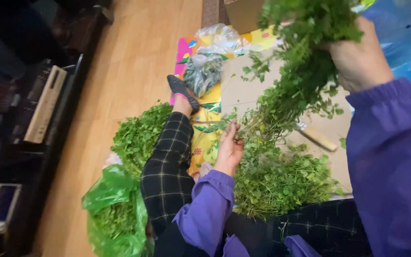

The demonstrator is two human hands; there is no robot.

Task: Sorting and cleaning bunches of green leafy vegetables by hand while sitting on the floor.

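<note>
My right hand [360,57] is raised at the upper right and grips a big bunch of green leafy herbs [300,62] that hangs down toward the floor. My left hand [229,147] reaches to the lower stem end of that bunch, its fingers pinching at the stems. Beneath both hands lies a heap of loose green herbs [281,178] on a sheet of brown cardboard [239,88]. I wear purple sleeves and dark checked trousers [167,162], with my leg stretched out in a dark sock.
A second pile of herbs [139,135] lies left of my leg, by a green plastic bag [115,209] of greens. A clear plastic bag [210,57] sits on a colourful mat [205,123]. A wooden knife handle [318,138] lies on the cardboard. Dark furniture [29,104] lines the left.
</note>
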